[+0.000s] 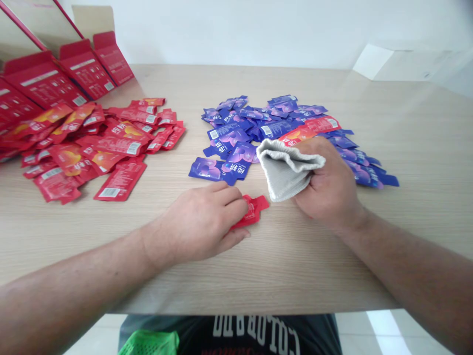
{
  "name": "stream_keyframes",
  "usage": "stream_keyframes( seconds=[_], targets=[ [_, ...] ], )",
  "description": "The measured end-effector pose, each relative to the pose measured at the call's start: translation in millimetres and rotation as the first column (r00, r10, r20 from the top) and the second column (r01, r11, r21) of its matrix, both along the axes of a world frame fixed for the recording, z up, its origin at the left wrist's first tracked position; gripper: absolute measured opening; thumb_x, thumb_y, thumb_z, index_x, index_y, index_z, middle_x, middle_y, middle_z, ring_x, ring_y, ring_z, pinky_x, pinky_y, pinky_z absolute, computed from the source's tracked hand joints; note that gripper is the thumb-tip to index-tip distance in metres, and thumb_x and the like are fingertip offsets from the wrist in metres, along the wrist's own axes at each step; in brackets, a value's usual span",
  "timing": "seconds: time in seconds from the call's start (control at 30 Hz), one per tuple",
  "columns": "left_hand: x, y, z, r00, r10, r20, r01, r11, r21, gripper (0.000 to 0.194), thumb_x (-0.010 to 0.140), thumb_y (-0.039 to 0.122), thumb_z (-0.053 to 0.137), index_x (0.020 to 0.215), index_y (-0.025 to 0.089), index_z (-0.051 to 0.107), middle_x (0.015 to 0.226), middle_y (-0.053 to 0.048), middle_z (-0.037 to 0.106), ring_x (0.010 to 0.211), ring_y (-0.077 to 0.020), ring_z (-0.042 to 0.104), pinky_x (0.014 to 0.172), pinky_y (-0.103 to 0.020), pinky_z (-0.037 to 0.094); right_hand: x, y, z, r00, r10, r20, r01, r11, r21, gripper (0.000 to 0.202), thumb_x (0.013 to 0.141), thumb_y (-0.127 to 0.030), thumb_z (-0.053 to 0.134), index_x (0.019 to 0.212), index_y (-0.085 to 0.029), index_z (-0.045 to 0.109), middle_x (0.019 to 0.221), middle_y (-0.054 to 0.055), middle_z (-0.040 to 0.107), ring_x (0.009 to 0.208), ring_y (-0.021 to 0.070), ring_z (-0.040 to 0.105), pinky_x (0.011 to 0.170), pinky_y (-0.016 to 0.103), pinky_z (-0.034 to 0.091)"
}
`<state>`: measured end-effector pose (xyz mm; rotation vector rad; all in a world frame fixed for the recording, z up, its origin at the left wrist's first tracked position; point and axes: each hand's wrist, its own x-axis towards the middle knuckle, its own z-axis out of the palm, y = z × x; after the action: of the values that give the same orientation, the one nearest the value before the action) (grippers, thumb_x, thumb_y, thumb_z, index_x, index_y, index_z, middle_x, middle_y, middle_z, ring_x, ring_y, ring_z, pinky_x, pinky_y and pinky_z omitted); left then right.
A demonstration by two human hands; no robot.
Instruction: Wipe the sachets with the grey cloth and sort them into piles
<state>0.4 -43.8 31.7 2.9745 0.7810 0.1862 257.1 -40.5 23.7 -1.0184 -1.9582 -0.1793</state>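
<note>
1. Our left hand [203, 224] pinches a red packet [252, 211] between thumb and fingers, on the near side of the blue packets [231, 135].
2. Our right hand [330, 187] grips a pale cloth [284, 170], its fingers curled around it.
3. We have more red packets [121, 139] heaped at left, before the red boxes [88, 69].
</note>
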Motion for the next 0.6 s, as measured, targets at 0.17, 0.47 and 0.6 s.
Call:
stream_keyframes(
  seconds=[0.17, 0.47, 0.6],
  targets=[
    [-5, 11, -5.1, 0.958, 0.276, -0.08, -0.278, 0.961, -0.013, 0.057, 0.081, 0.063, 0.067, 0.119, 0.022, 0.061, 0.109, -0.012, 0.065, 0.102, -0.0331, 0.06, 0.084, -0.043, 0.048, -1, -1, -0.3, 1.0, 0.025, -0.019, -0.025, 1.0, -0.016, 0.024, 0.085, -0.011, 0.068, 0.105, -0.024, 0.062, 0.096, 0.003, 0.066, 0.092, 0.022, 0.063, 0.081, 0.038, 0.05],
    [-5, 31, -19.3, 0.891, 0.423, -0.162, -0.452, 0.802, -0.391, 0.045, 0.078, 0.054, 0.07, 0.112, 0.025, 0.063, 0.087, -0.004, 0.072, 0.072, -0.0226, 0.065, 0.057, -0.029, 0.037, -1, 1, -3.7, 0.998, 0.052, -0.017, -0.053, 0.998, -0.02, 0.023, 0.087, -0.012, 0.067, 0.105, -0.025, 0.061, 0.094, 0.003, 0.066, 0.091, 0.0238, 0.063, 0.08, 0.041, 0.052],
    [-8, 37, -17.6, 0.901, 0.415, -0.126, -0.42, 0.761, -0.495, 0.027, 0.085, 0.049, 0.062, 0.086, 0.023, 0.063, 0.072, 0.0, 0.066, 0.061, -0.0163, 0.058, 0.051, -0.026, 0.031, -1, 0, -5.1, 0.997, 0.07, -0.015, -0.071, 0.996, -0.052, 0.024, 0.088, -0.015, 0.068, 0.107, -0.027, 0.061, 0.098, 0.004, 0.067, 0.095, 0.0253, 0.063, 0.083, 0.043, 0.053]
  ],
)
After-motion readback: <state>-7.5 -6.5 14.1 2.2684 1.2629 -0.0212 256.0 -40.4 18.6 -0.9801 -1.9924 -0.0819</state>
